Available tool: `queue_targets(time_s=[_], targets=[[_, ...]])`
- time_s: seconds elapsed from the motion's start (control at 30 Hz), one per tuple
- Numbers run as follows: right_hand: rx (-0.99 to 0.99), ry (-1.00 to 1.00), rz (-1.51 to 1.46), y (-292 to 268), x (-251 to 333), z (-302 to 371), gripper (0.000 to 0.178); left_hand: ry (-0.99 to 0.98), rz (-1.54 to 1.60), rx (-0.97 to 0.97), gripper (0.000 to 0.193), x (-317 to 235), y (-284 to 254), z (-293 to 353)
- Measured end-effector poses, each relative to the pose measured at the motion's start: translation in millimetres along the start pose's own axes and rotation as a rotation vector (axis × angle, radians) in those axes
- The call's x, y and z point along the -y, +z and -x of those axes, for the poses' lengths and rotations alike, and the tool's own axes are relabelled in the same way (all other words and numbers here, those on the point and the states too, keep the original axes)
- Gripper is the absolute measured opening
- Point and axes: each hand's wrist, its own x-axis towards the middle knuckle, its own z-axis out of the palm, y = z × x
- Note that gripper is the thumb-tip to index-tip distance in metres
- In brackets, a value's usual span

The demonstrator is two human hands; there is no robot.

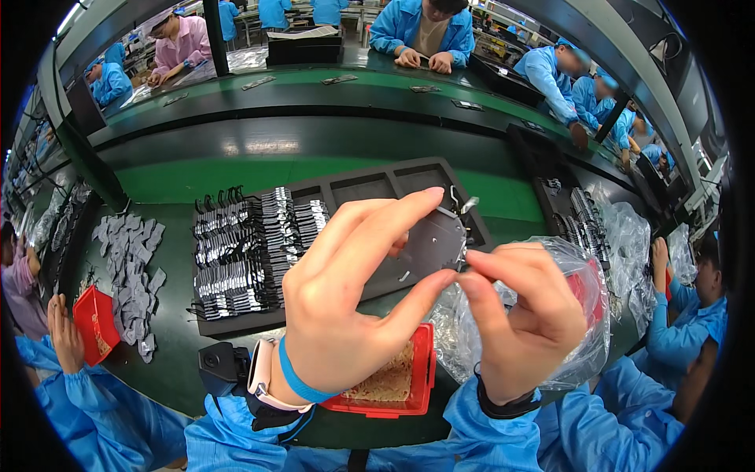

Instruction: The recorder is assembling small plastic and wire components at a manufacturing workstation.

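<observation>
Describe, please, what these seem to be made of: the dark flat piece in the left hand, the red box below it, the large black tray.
Dark flat piece: perhaps coated metal or plastic; smooth, dull surface leaves it open.
Red box: likely moulded plastic, slightly shiny, with even colour and a thin rim.
Black tray: probably foam; matte, with thick walls.

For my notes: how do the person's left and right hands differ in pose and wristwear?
Pose: the left hand holds the dark flat part between spread thumb and index finger; the right hand has its thumb and index finger close together at the part's lower right edge.
Wrist: the left hand has a bright blue band; the right hand has a black band.
Shared: both are bare and at the same part.
</observation>
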Motion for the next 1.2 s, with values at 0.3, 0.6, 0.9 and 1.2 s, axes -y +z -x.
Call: queue_targets(time_s=[0.3, 0.6, 0.9, 1.2], targets=[[-0.043, 0.175, 0.034, 4, 2, 1, 0.025, 0.024, 0.001, 0.027, 0.051, 1, 1, 3], [-0.024, 0.072, 0.076, 4, -6, 1, 0.024, -0.094, 0.296, 0.101, 0.052, 2, 1, 3], [-0.002, 0.353, -0.238, 4, -5, 1, 0.013, 0.266, -0.108, -0.055, 0.047, 2, 12, 3], [0.042, 0.457, -0.485, -3, -10, -1, 0.014, 0.397, -0.122, -0.019, 0.049, 5, 15, 4]])
